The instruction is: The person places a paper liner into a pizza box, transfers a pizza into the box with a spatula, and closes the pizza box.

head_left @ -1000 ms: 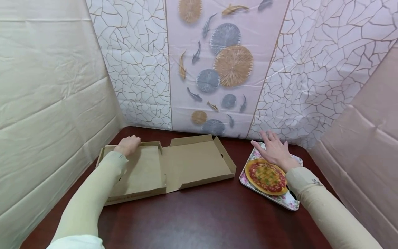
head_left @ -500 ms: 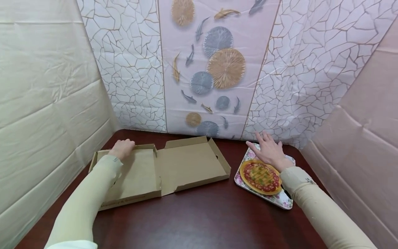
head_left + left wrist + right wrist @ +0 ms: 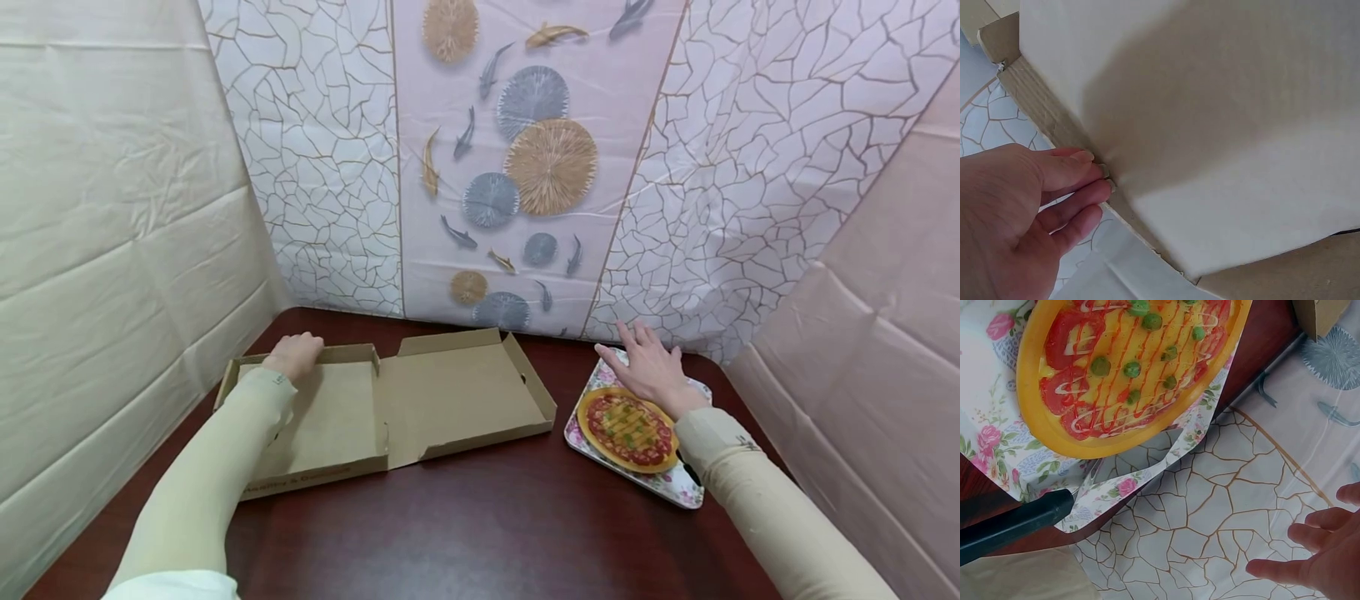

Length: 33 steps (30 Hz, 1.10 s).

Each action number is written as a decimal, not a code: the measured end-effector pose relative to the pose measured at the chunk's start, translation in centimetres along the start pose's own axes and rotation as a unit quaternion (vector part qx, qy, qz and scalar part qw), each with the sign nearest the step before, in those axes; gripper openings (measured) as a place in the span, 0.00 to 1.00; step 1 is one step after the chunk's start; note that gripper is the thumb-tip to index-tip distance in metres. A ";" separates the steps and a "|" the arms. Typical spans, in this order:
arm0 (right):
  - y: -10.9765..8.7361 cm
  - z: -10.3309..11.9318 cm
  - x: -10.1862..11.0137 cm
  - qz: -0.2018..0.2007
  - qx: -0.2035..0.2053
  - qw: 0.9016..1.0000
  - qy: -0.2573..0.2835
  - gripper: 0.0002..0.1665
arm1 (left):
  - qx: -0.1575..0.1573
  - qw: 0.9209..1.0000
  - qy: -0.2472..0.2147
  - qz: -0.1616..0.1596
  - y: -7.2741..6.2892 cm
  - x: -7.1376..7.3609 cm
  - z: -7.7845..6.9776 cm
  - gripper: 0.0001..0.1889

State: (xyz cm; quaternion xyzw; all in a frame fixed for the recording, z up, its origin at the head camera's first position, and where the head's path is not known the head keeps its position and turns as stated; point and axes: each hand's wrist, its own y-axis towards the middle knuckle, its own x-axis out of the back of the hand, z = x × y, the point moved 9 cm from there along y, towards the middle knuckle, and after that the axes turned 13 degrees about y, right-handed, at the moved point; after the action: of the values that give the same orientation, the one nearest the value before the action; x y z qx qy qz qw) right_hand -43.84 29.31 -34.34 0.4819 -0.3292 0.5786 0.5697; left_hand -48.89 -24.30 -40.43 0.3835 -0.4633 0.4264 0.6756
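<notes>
At the left lies an opened cardboard pizza box (image 3: 465, 392), its lid folded out to the right. My left hand (image 3: 294, 357) pinches the far wall of the box's tray part; in the left wrist view the thumb and fingertips meet on that cardboard edge (image 3: 1054, 112). On the right, a pizza (image 3: 628, 429) with an orange rim lies on a white flowered tray (image 3: 588, 442). My right hand (image 3: 651, 367) is over the far part of the tray, fingers spread, holding nothing. A dark-handled utensil (image 3: 1016, 519) has its metal part partly hidden beneath the pizza.
Everything rests on a dark reddish table (image 3: 465, 525). A patterned cloth (image 3: 517, 167) hangs along its back edge, and plain cream cloths (image 3: 120, 250) enclose the sides. The strip of table between box and tray is narrow.
The head view has shifted slightly, moving the scene a little to the left. Both hands keep nearly the same places: left on the box wall, right above the tray.
</notes>
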 end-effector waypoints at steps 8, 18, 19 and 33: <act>-0.1 0.2 0.1 -0.007 0.001 1.000 -0.001 0.50 | 0.010 1.000 0.000 -0.011 -0.3 1.0 -0.1 0.05; 0.6 0.7 1.0 -0.033 0.007 0.999 0.017 0.48 | 0.082 0.995 -0.029 -0.041 1.0 5.4 -1.8 0.14; 0.7 0.7 1.1 -0.039 0.010 0.999 0.017 0.48 | 0.087 0.995 -0.036 -0.038 1.1 5.7 -2.1 0.17; 0.2 -1.2 1.8 -0.056 -0.009 0.998 0.023 0.47 | 0.103 0.987 -0.121 0.003 1.8 6.8 -4.2 0.34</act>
State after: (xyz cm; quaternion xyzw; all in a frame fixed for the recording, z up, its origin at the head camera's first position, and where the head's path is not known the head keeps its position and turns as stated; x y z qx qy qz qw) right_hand -44.02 31.00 -32.97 0.4813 -0.2936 0.5537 0.6128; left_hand -47.89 -18.35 -34.94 0.4982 -0.4965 0.4244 0.5702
